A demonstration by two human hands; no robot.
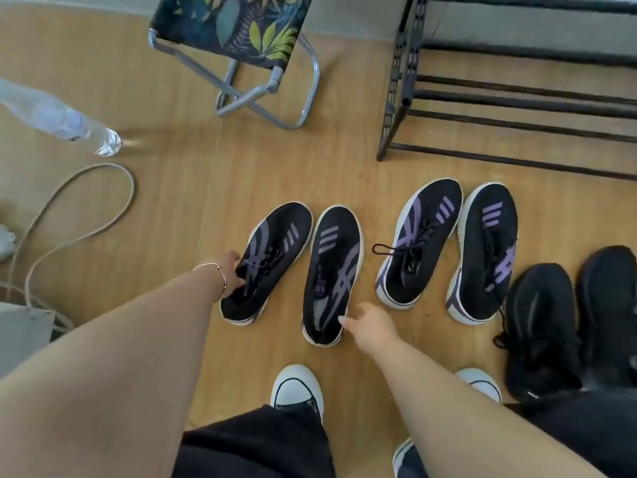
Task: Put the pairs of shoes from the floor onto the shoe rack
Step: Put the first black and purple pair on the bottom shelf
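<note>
Three pairs of shoes lay on the wooden floor in front of the person; none was yet on the shoe rack, which stood empty at the upper right, well apart from the leftmost pair. The left hand had its fingers tucked into the opening of the leftmost shoe, apparently closed on the collar, though the fingers were hidden inside and how firm the hold was could not be told; the shoe seemed to rest on the floor. The right hand was open, fingers spread, just beside the heel of the second shoe and holding nothing; its fingertips looked to be at the rim, but contact could not be confirmed.

Several things could have gone wrong from there; a pinch on the soft collar alone might have let the shoe swing toe-down and slip out when lifted; the right hand, coming in at the heel's outer edge, might have pushed its shoe sideways rather than hooked it. The middle pair lay near on the right with a loose lace trailing toward the second shoe; a sweeping lift could have snagged it or knocked that pair askew. The rack's shelves were thin bars with gaps; a shoe set down crooked could have tipped through. The black pair at far right and the folding stool looked clear of the path.
</note>
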